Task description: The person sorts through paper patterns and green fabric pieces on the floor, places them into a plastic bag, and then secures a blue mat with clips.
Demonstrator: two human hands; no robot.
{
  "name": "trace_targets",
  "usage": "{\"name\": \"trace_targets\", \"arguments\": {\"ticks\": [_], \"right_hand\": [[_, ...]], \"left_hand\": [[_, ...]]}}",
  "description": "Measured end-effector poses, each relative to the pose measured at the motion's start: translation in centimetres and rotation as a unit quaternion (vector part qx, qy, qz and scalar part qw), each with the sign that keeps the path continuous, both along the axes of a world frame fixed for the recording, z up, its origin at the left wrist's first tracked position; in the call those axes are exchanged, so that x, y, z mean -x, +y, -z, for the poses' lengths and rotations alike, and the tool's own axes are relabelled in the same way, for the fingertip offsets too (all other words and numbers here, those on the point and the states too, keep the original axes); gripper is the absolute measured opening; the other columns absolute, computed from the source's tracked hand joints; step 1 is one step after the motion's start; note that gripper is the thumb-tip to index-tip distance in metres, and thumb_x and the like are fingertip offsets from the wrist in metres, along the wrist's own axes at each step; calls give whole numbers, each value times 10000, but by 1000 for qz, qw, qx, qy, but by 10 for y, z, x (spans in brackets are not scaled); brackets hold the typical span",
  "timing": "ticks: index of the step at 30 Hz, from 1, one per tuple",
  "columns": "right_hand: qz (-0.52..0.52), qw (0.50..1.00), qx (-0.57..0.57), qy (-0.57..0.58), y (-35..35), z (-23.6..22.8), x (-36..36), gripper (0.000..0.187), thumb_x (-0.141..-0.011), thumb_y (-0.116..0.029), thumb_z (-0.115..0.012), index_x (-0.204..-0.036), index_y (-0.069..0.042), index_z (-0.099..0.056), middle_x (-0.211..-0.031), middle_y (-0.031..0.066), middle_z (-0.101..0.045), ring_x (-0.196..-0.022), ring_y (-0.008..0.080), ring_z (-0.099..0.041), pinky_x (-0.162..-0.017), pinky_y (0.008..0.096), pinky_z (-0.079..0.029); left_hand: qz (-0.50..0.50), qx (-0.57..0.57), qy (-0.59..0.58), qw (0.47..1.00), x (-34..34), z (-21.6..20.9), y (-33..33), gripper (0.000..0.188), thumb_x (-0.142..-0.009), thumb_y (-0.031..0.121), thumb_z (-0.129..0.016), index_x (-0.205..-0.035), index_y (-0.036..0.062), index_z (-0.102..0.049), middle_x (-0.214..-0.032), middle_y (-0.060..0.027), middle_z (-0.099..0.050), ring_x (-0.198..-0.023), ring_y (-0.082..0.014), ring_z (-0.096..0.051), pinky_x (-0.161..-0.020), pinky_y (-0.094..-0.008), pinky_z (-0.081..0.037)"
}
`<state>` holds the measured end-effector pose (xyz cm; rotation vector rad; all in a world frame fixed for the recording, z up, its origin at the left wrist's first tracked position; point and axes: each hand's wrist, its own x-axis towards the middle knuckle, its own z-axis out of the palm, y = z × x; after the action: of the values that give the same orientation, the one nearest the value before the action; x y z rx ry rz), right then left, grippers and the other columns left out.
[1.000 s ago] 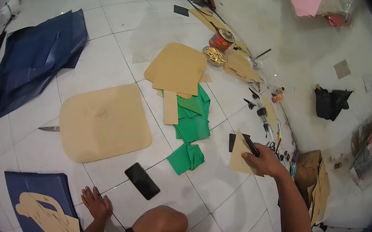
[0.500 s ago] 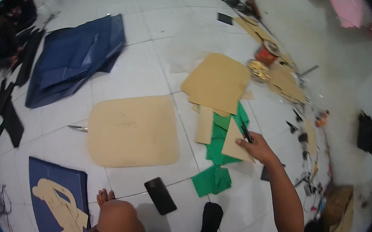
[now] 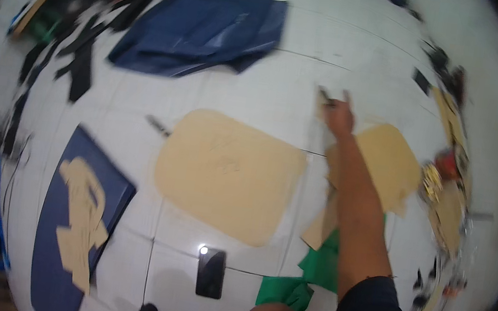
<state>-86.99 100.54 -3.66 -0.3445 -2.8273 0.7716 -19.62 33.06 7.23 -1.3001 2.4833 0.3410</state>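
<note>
My right hand (image 3: 340, 117) reaches far forward over the white floor, its fingers closed on a black pen (image 3: 328, 98). Motion blurs the hand; a pale edge beside the pen may be a piece of card, but I cannot tell. Just right of the forearm lie stacked tan card sheets (image 3: 386, 164). Left of the arm is a large rounded tan card panel (image 3: 227, 175) with faint marks on it. A grey metal tool tip (image 3: 157, 125) sticks out from under its left edge. My left hand is out of view.
Folded dark blue sheeting (image 3: 199, 32) lies far left. Tan cut-out patterns (image 3: 80, 221) rest on a blue panel (image 3: 52, 268) nearer. A phone (image 3: 211, 273) and green fabric (image 3: 281, 291) are close to my legs. Along the right stand a red tin (image 3: 447, 164) and a container of yellowish pieces (image 3: 431, 182).
My right hand has swung forward from above the green fabric to beyond the card stack, with the pen still in it. The view has turned, so the floor items appear shifted.
</note>
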Motion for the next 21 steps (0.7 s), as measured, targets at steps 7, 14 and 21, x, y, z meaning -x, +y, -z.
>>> {"name": "trace_targets", "arguments": {"ticks": [7, 14, 21], "right_hand": [[101, 992, 35, 61, 96, 34, 66, 441, -841, -415, -643, -1091, -53, -681, -1050, 190, -677, -980, 333, -636, -870, 402, -471], [-109, 849, 479, 197, -52, -131, 76, 476, -912, -331, -645, -1201, 38, -560, -1049, 74, -625, -887, 155, -600, -773, 287, -482], [-433, 753, 482, -116, -224, -199, -128, 231, -869, -217, -682, -1006, -55, -591, -926, 4, -621, -799, 78, -572, -736, 248, -463]], "left_hand": [[-92, -15, -135, 986, -140, -88, 52, 204, -812, 173, -647, -930, 7, -656, -867, -179, -642, -867, -339, -620, -804, -405, -496], [80, 20, -4, 997, -74, -81, 13, 218, -818, 198, -657, -949, 24, -648, -911, -150, -654, -850, -313, -627, -767, -403, -501], [157, -181, 200, 950, 139, -25, 47, 330, -891, 298, -641, -1066, 18, -630, -1042, -149, -629, -953, -260, -611, -846, -360, -494]]}}
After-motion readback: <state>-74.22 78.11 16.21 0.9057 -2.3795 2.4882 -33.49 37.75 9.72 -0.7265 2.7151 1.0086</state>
